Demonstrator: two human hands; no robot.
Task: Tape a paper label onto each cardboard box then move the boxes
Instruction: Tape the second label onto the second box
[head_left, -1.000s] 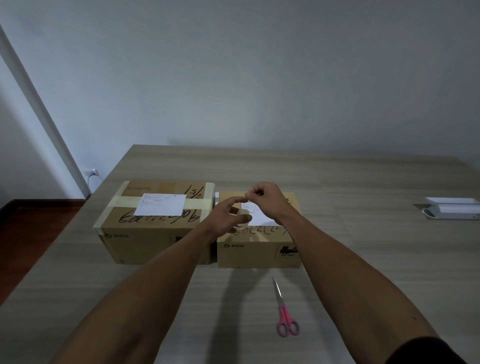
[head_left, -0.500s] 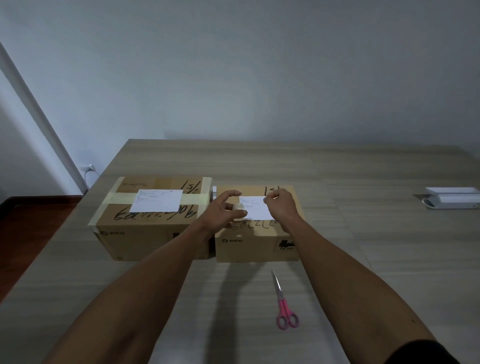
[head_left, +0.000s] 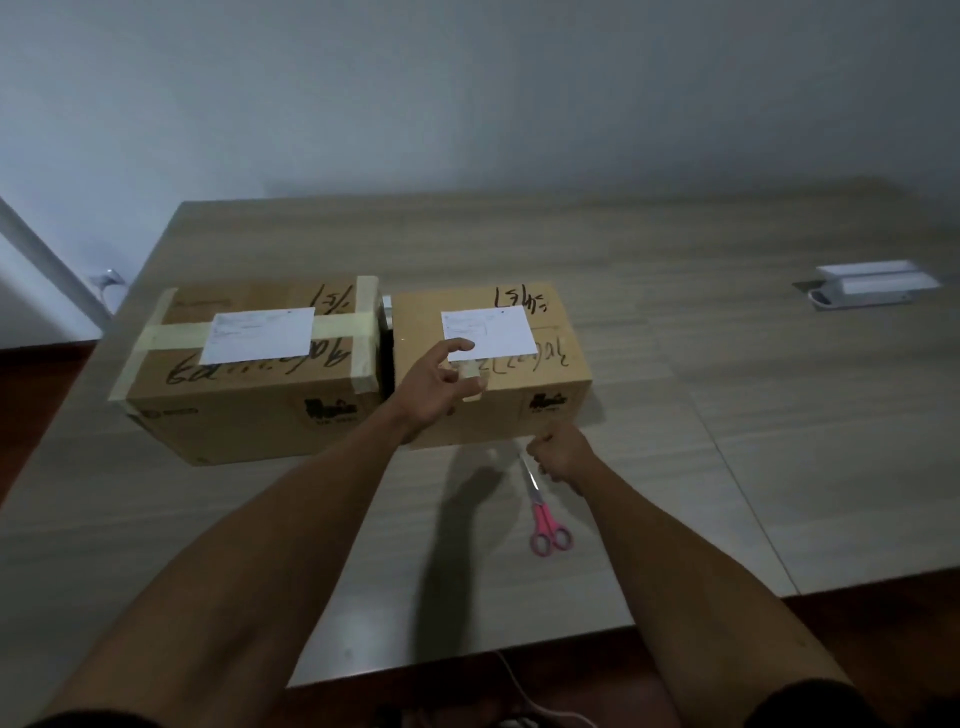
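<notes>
Two cardboard boxes sit side by side on a wooden table (head_left: 675, 270). The left box (head_left: 249, 405) has its label (head_left: 258, 334) taped down. On the right box (head_left: 524, 379), the left hand (head_left: 436, 384) pinches a tape strip (head_left: 470, 370) beside a loose label (head_left: 488, 332). The right hand (head_left: 561, 452) is fisted just beside pink scissors (head_left: 545, 519); whether it holds anything cannot be told.
</notes>
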